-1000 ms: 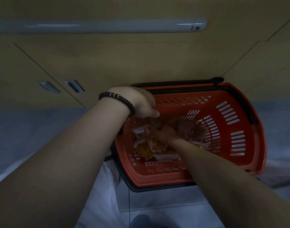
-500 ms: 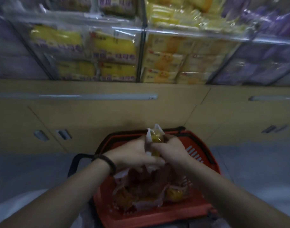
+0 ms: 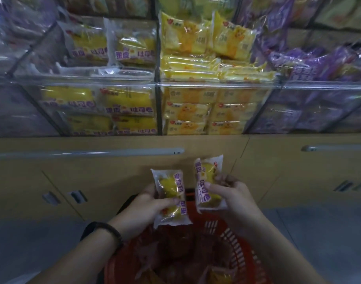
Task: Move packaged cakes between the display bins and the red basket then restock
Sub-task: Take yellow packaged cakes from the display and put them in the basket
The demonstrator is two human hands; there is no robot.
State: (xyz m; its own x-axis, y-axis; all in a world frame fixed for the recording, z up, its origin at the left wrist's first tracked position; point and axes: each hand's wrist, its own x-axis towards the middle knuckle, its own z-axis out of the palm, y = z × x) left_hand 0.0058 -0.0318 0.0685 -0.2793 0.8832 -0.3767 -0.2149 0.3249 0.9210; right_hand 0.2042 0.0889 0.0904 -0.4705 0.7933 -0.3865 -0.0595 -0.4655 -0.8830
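Left hand [image 3: 147,206]: we find it gripping the first packaged cake [image 3: 171,197], thumb across the front of the wrapper and fingers behind.
Right hand [image 3: 230,193]: we find it grasping the second packaged cake [image 3: 206,181] along its right edge, fingers curled round it.
Position of cakes: both are held upright, just beside each other. We see a narrow gap between them. They are above the far rim of the red basket [image 3: 237,249].
Basket contents: we note more wrapped items inside, too dim to identify.
Display bins [image 3: 97,87]: clear-fronted, set above the tan cabinet [image 3: 114,181]. Matching yellow cakes with purple lettering [image 3: 126,107] fill the bin left of centre.
Neighbouring stock: plain yellow packs [image 3: 206,111] at centre, purple packs [image 3: 318,111] at right.
Wrist: we record a dark bracelet [image 3: 108,230] on the left wrist.
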